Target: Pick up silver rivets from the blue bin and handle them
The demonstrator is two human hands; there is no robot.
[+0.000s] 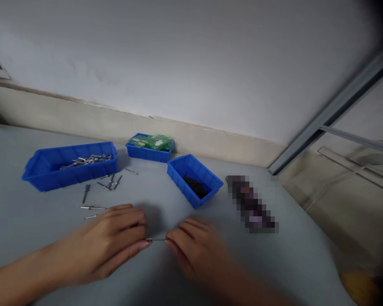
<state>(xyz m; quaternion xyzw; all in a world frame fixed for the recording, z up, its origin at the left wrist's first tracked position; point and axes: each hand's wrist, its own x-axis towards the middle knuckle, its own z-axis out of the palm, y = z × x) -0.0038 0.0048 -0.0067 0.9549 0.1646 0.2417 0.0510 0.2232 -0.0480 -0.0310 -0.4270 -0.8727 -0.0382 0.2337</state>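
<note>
A: Two hands low on the table (274,238). Left hand (110,242) and right hand (199,250) each pinch one end of a thin metal pin (157,240), which spans the gap between the fingertips, just above or on the surface.

B: Grip state?

A: Both closed in a fingertip pinch on the pin. Other fingers curled loosely. Picture is motion-blurred, so I can't tell whether the pin is lifted or resting.

B: Step?

A: Looks like handling a single pin, held end to end. My read: next move needs a steady two-point hold, since the part is slim and easy to drop or roll.

B: Pin appearance?

A: Grey, straight, very slender, shiny. Only the short middle stretch shows; both ends are hidden by fingers.

B: Beyond the hands?

A: Loose pins (98,193) scattered just past the left hand. Behind them a long blue tray (47,176) with more of the same. Small blue bin (180,180) ahead of the right hand holds dark small parts. Farthest, by the wall, a blue tray with green parts (147,153). A pixelated dark object lies to the right.
</note>
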